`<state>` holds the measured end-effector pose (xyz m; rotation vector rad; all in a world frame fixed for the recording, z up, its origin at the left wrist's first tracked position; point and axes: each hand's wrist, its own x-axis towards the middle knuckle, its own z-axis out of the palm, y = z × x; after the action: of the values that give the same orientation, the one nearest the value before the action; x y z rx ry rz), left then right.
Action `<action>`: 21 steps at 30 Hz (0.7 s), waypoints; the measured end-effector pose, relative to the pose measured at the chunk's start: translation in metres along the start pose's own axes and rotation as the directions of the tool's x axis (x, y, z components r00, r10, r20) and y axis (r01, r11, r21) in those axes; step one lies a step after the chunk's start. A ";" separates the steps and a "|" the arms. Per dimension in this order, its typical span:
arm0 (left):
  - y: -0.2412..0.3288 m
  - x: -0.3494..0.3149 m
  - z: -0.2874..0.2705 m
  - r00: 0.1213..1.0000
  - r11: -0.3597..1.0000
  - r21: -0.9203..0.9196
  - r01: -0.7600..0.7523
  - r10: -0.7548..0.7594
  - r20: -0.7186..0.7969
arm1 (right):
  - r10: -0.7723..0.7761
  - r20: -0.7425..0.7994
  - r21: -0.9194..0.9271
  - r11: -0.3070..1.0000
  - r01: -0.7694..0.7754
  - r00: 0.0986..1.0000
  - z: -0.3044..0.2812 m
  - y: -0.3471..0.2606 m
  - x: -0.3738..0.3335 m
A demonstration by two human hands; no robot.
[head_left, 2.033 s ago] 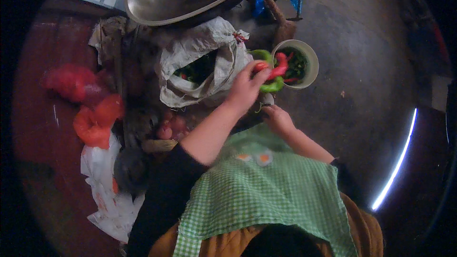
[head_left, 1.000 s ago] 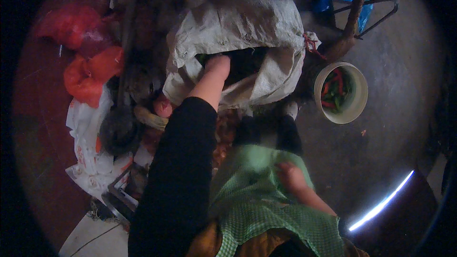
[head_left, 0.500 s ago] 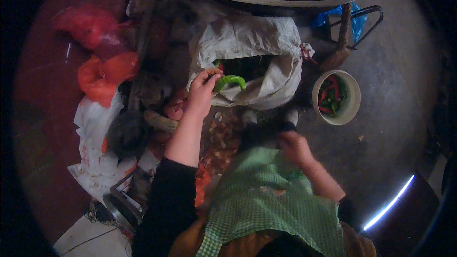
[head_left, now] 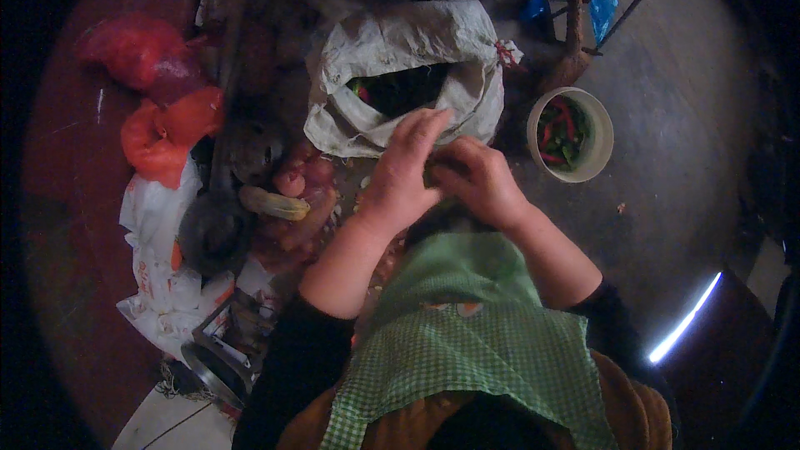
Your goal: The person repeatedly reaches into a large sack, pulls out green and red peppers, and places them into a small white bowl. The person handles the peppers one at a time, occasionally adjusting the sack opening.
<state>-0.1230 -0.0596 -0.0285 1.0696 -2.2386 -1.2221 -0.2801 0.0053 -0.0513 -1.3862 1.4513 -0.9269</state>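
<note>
The left hand [head_left: 406,168] and right hand [head_left: 477,177] met just below the crumpled white sack [head_left: 408,75] of peppers, fingers closed together on what seemed a small green pepper [head_left: 430,175], mostly hidden. The step looked like stemming; dropping it into the round cream bowl [head_left: 571,135] would call for a short rightward reach.

Black sleeves pushed up the forearms — a green checked apron [head_left: 475,358] over brown clothing.

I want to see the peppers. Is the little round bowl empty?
No, the round bowl holds red and green peppers.
</note>
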 end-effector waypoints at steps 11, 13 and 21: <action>0.000 -0.019 0.033 0.973 0.975 -0.021 0.221 -0.219 0.068 | 0.034 0.115 0.028 0.999 -0.037 0.993 -0.020 0.021 -0.024; 0.003 -0.022 0.036 0.958 0.963 0.026 0.268 -0.270 0.098 | -0.093 0.096 0.019 0.996 0.092 0.991 -0.020 0.025 -0.027; -0.005 -0.025 0.042 0.904 0.932 -0.020 0.362 -0.346 0.251 | -0.073 0.213 -0.277 0.952 0.132 0.974 -0.021 0.024 -0.043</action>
<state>-0.1309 -0.0196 -0.0551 1.4138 -2.2201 -1.6464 -0.3088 0.0485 -0.0630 -1.7326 1.4093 -0.6311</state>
